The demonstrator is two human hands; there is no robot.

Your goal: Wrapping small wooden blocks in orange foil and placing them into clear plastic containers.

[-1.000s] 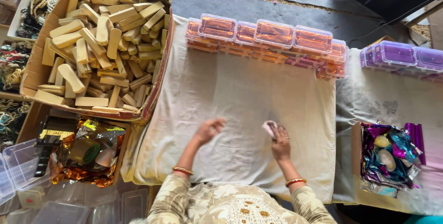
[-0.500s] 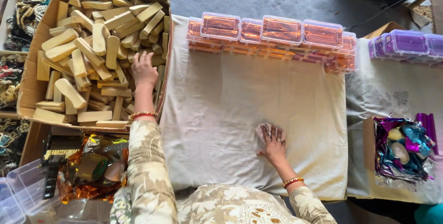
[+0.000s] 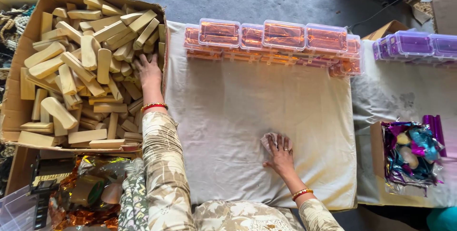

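Head view: left hand deep in the box of wooden blocks, right hand flat on a rag

Head view shows the left hand (image 3: 148, 71) reaching into the cardboard box (image 3: 19, 112) of pale wooden blocks (image 3: 90, 52), its fingers spread loosely over the pile near the box's right wall; I cannot tell whether they have closed on any block. A second ago this hand lay on the white cloth (image 3: 228, 117) at the middle; half a second ago it had already crossed to the box, and now it sits a little further right in it. The right hand (image 3: 281, 155) has come down from holding a small pinkish rag (image 3: 268, 139) in the air to pressing it flat against the cloth, fingers open and splayed, the rag peeking out from under the fingertips. Judging from this, one hand is feeling for a block while the other parks the rag. Beyond the cloth stands a row of clear orange-tinted boxes (image 3: 281, 38), with purple-lidded boxes (image 3: 414, 45) to their right and a carton of shiny foil wrappers (image 3: 409, 152) near the right hand
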